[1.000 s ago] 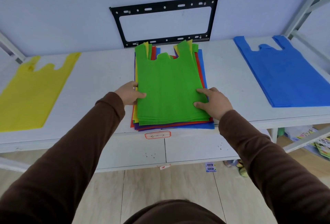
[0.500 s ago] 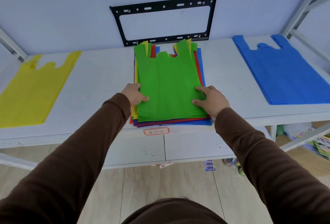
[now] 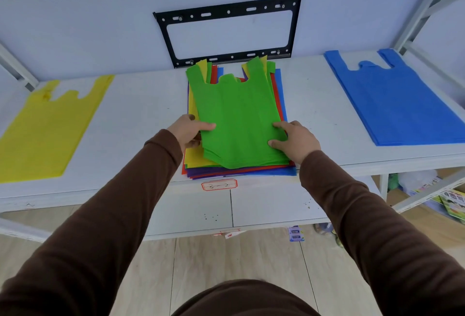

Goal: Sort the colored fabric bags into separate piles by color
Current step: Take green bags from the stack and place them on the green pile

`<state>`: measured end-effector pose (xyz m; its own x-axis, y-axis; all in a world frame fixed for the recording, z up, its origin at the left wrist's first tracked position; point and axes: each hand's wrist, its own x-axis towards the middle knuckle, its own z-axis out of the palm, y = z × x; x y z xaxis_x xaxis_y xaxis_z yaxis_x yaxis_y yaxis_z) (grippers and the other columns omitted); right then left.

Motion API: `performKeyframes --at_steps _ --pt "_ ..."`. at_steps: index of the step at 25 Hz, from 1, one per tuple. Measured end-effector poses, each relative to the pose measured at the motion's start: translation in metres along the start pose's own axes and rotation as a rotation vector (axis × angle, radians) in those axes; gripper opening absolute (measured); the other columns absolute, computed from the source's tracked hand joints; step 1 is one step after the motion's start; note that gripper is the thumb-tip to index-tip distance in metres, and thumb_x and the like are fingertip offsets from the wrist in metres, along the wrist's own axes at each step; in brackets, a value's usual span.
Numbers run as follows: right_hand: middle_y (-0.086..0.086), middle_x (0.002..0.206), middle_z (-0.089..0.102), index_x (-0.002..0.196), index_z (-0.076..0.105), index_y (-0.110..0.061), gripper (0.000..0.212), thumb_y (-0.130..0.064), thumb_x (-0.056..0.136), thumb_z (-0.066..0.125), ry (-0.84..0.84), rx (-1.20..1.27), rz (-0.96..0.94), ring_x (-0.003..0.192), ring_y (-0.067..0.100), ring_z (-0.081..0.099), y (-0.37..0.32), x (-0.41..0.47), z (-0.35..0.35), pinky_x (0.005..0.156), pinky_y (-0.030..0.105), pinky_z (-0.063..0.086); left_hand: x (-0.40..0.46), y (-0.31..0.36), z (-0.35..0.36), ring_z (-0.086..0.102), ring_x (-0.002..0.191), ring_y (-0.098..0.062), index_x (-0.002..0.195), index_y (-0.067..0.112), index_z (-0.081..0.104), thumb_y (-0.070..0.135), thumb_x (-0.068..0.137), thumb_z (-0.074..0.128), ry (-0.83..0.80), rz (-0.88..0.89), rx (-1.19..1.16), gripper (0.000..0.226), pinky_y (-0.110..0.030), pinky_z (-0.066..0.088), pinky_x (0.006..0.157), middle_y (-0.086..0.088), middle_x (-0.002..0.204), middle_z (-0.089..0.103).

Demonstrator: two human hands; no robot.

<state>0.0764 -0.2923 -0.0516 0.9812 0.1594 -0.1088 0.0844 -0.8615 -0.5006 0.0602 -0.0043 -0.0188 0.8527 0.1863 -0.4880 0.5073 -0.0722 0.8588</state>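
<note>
Green bag (image 3: 241, 119) atop mixed stack (image 3: 239, 171), table (image 3: 141, 119) centre; near edge now skewed and raised versus earlier. Left hand (image 3: 187, 132) pinching left edge, thumb on top. Right hand (image 3: 295, 140) fingers spread, pressing right edge. Yellow bag (image 3: 47, 129) far left, blue bags (image 3: 400, 99) far right, unchanged.

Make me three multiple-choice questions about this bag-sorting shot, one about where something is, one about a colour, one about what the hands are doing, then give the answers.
1. Where does the blue pile lie?
A. at the right end of the table
B. at the left end
C. on the floor

2. Which colour is the top bag of the middle stack?
A. red
B. green
C. purple

3. What are the hands doing?
A. both raised clear of the bags
B. one on the yellow pile
C. both on the middle stack

Answers:
1 A: it lies by the right shelf frame, opposite the yellow pile.
2 B: green covers the other colours.
3 C: the left hand grips the left edge, the right hand presses on the right.
</note>
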Motion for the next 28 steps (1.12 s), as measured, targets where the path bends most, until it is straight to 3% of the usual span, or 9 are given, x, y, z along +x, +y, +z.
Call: performKeyframes --at_steps 3,6,8,10,13,16,20,23,28 --pt "0.005 0.135 0.050 0.141 0.045 -0.032 0.061 -0.048 0.086 0.065 -0.031 -0.013 -0.004 0.120 0.027 0.053 -0.001 0.000 0.001 0.098 0.043 0.048 -0.009 0.003 0.008 0.067 0.102 -0.027 0.129 0.008 0.057 0.013 0.088 0.067 -0.165 -0.074 -0.062 0.042 -0.039 0.058 0.081 -0.013 0.124 0.066" --pt "0.006 0.132 0.051 0.135 0.054 -0.027 0.052 -0.048 0.088 0.063 0.097 0.152 0.007 0.114 0.028 0.056 0.003 -0.003 -0.006 0.097 0.039 0.048 -0.001 -0.001 0.009 0.073 0.088 -0.029 0.130 0.004 0.047 -0.002 0.092 0.056 -0.199 -0.101 -0.180 0.039 -0.038 0.062 0.066 -0.019 0.119 0.066" --pt "0.006 0.114 0.061 0.129 0.058 -0.022 0.046 -0.051 0.093 0.053 0.277 0.275 0.069 0.101 0.027 0.063 0.007 -0.008 -0.019 0.087 0.032 0.050 -0.002 0.002 0.005 0.073 0.064 -0.022 0.118 -0.003 0.049 -0.002 0.095 0.048 -0.185 -0.152 -0.406 0.022 -0.024 0.057 0.050 -0.023 0.096 0.070" --pt "0.011 0.088 0.072 0.129 0.054 -0.019 0.055 -0.060 0.097 0.036 0.169 0.482 0.180 0.080 0.027 0.070 0.005 -0.015 -0.031 0.070 0.031 0.054 -0.006 0.004 -0.001 0.072 0.062 -0.019 0.110 -0.006 0.053 0.003 0.098 0.043 -0.232 -0.214 -0.652 0.018 -0.018 0.054 0.046 -0.023 0.085 0.071" --pt "0.022 0.099 0.074 0.127 0.047 -0.025 0.072 -0.079 0.087 0.020 -0.323 1.034 0.322 0.080 0.029 0.074 -0.006 -0.021 -0.044 0.060 0.032 0.060 -0.010 -0.001 -0.011 0.071 0.085 -0.021 0.127 0.000 0.053 0.001 0.096 0.047 -0.283 -0.167 -0.475 0.031 -0.021 0.059 0.060 -0.019 0.106 0.071" --pt "0.012 0.119 0.069 0.132 0.045 -0.026 0.048 -0.056 0.095 0.045 -0.429 1.316 0.283 0.104 0.031 0.070 -0.014 -0.015 -0.041 0.071 0.038 0.062 -0.014 -0.010 -0.022 0.068 0.109 -0.027 0.142 0.018 0.044 -0.003 0.091 0.053 -0.401 -0.026 -0.044 0.056 -0.036 0.060 0.082 -0.012 0.132 0.062" --pt "0.008 0.146 0.049 0.155 0.008 -0.036 0.093 0.012 0.090 0.054 -0.398 0.952 0.081 0.117 0.029 0.060 -0.013 -0.006 -0.024 0.095 0.043 0.054 0.010 0.012 -0.028 0.066 0.105 -0.028 0.153 0.038 -0.005 0.005 0.094 0.057 -0.227 0.006 -0.134 0.092 -0.042 0.061 0.072 0.000 0.139 0.050" --pt "0.001 0.153 0.038 0.153 0.023 -0.038 0.091 0.017 0.087 0.052 -0.533 0.891 0.014 0.125 0.025 0.055 0.000 0.001 -0.024 0.107 0.044 0.046 0.040 0.022 -0.026 0.052 0.126 -0.033 0.154 0.040 0.011 -0.001 0.091 0.057 -0.282 0.051 -0.038 0.087 -0.052 0.048 0.099 -0.009 0.158 0.027" --pt "0.008 0.139 0.057 0.147 0.040 -0.025 0.068 0.011 0.091 0.050 -0.549 1.093 0.110 0.111 0.027 0.066 -0.021 0.015 -0.026 0.089 0.034 0.057 0.047 0.029 -0.025 0.041 0.136 -0.034 0.154 0.025 0.018 -0.013 0.087 0.055 -0.189 0.161 0.225 0.085 -0.044 0.043 0.108 -0.009 0.161 0.019"
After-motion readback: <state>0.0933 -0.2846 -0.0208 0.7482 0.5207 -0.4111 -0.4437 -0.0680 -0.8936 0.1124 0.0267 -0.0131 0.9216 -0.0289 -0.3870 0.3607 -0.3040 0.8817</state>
